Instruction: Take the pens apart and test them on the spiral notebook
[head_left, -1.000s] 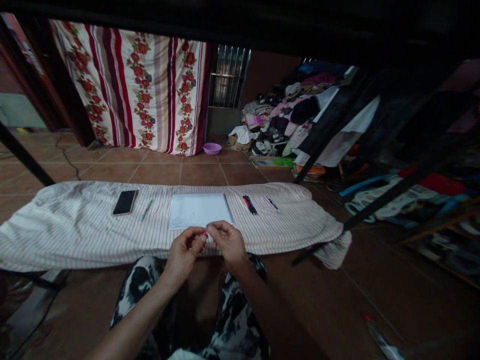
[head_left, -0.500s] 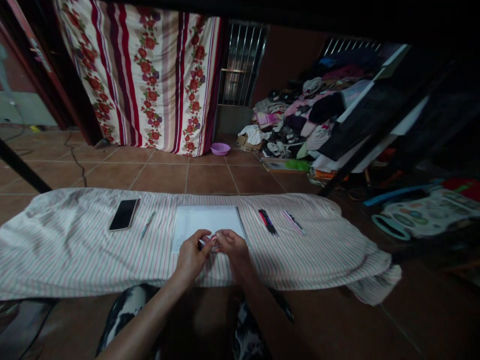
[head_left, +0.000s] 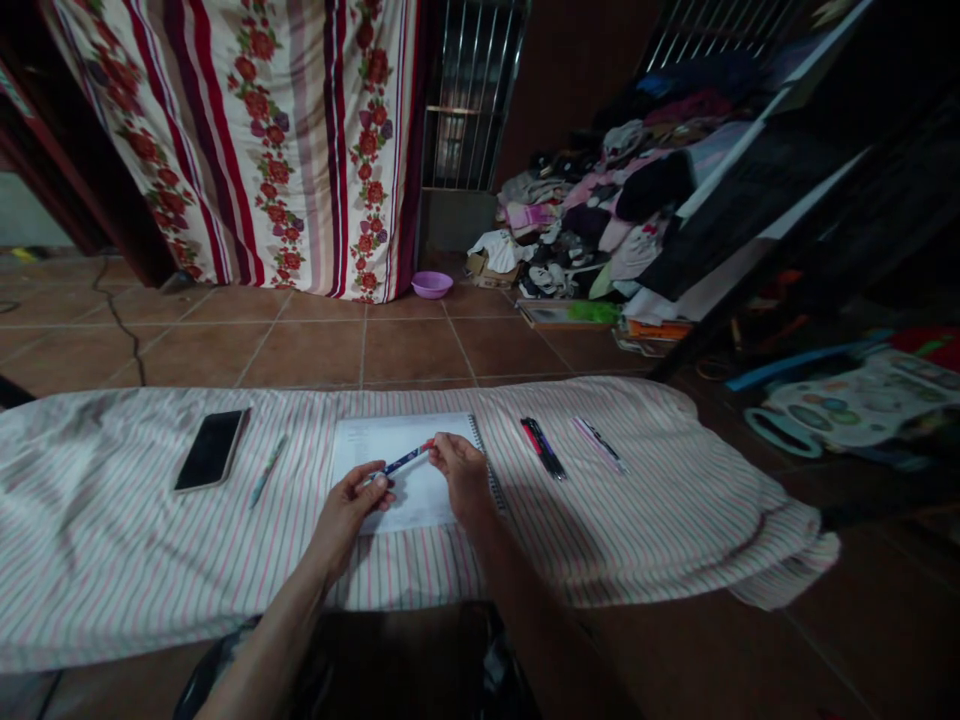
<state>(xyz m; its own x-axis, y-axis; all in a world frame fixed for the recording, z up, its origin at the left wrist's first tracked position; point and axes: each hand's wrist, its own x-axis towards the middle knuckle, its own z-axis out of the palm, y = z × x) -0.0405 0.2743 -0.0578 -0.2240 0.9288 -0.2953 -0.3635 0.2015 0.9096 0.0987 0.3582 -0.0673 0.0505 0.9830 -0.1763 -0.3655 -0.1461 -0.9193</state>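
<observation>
Both my hands hold one blue pen with a red end (head_left: pixel 406 459) over an open spiral notebook (head_left: pixel 375 445). My left hand (head_left: pixel 349 505) pinches the pen's lower end. My right hand (head_left: pixel 459 470) pinches the red upper end. The notebook lies on a pink-and-white striped cloth (head_left: pixel 637 510) spread over the tiled floor.
A black phone (head_left: pixel 211 449) and a pale green pen (head_left: pixel 267 468) lie left of the notebook. Two dark pens (head_left: pixel 543 447) and two pink pens (head_left: pixel 598 444) lie to its right. Behind are a floral curtain (head_left: pixel 247 140), a purple bowl (head_left: pixel 433 284) and a heap of clothes (head_left: pixel 592 220).
My hands have moved forward onto the notebook and drawn apart, so the pen between them now shows at full length. The view has tilted down and closer to the cloth.
</observation>
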